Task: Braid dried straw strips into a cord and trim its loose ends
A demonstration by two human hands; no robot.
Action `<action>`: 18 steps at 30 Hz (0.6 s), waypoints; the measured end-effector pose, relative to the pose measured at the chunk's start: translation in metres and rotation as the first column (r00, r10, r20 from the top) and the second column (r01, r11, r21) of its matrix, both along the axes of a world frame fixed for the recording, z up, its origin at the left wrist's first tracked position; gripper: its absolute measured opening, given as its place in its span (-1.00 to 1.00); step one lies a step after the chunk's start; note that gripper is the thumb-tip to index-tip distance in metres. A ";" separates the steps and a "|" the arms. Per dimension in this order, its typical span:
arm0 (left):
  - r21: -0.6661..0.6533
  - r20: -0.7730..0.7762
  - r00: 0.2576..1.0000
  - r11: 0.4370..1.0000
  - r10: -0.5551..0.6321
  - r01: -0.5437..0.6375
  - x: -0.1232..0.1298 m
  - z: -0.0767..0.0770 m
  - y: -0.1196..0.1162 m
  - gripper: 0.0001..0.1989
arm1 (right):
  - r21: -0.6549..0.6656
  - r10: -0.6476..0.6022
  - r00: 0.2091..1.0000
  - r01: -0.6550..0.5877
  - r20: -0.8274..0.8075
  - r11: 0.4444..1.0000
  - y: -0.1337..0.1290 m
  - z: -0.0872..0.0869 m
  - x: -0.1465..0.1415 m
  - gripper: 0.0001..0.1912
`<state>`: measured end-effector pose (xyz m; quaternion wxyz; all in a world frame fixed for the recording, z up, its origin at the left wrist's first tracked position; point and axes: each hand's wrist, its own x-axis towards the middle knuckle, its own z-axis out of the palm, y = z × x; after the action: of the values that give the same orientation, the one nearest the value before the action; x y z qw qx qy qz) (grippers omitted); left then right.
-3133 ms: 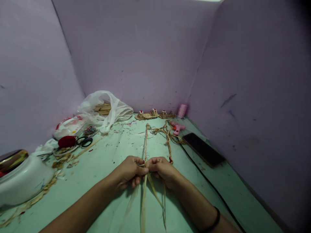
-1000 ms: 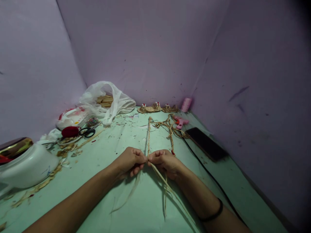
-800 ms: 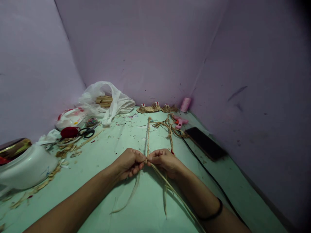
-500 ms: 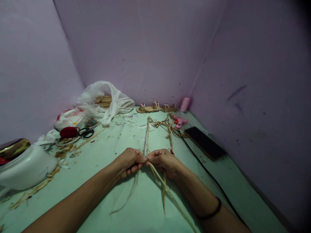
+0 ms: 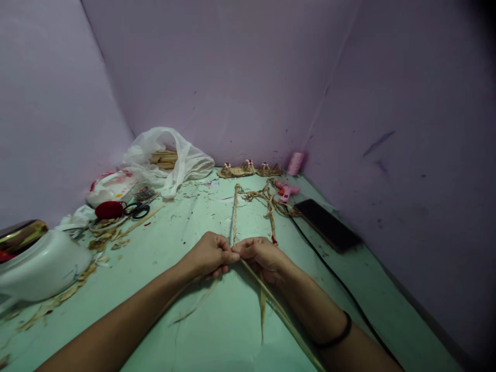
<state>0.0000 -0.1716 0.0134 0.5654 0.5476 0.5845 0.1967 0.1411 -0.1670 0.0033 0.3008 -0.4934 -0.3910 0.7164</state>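
A thin braid of tan dried fibre (image 5: 234,219) runs from the middle of the table down to my fingertips. My left hand (image 5: 212,254) pinches at its lower end, thumb pressed against the fingers. Right beside it, touching, my right hand (image 5: 261,257) is closed on the same spot. Loose pale strands (image 5: 277,307) trail from under the right hand toward the front edge, and a thinner strand (image 5: 194,308) hangs out below the left. The exact crossing of strands is hidden by my fingers. More braided cord (image 5: 267,199) lies beyond my hands.
Farther right are a pink glue gun (image 5: 287,191), a dark phone (image 5: 327,225), a black cable (image 5: 333,281) and a pink thread spool (image 5: 296,163). Woven slippers (image 5: 242,171) line the back wall. Left stand a plastic bag (image 5: 189,163), scissors (image 5: 138,210), a red pincushion (image 5: 109,210) and a white container (image 5: 46,268).
My left hand has shifted slightly right, its thumb now overlapping the right fingertips. The loose strands on the right have drawn closer together, and the left strand has swung a little.
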 end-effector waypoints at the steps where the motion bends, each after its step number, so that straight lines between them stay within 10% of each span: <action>1: -0.001 -0.001 1.000 1.000 -0.007 0.007 0.000 0.000 0.000 -0.81 | -0.029 -0.018 1.000 0.019 0.003 0.999 0.000 0.000 0.000 -0.94; 18: -0.004 0.055 0.994 0.995 0.098 -0.097 0.000 -0.001 0.004 -0.93 | 0.215 -0.059 0.987 0.026 0.152 0.976 0.000 -0.004 -0.003 -0.99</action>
<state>-0.0001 -0.1675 0.0126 0.5713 0.5125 0.5950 0.2387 0.1379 -0.1672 -0.0006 0.3352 -0.5218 -0.4769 0.6229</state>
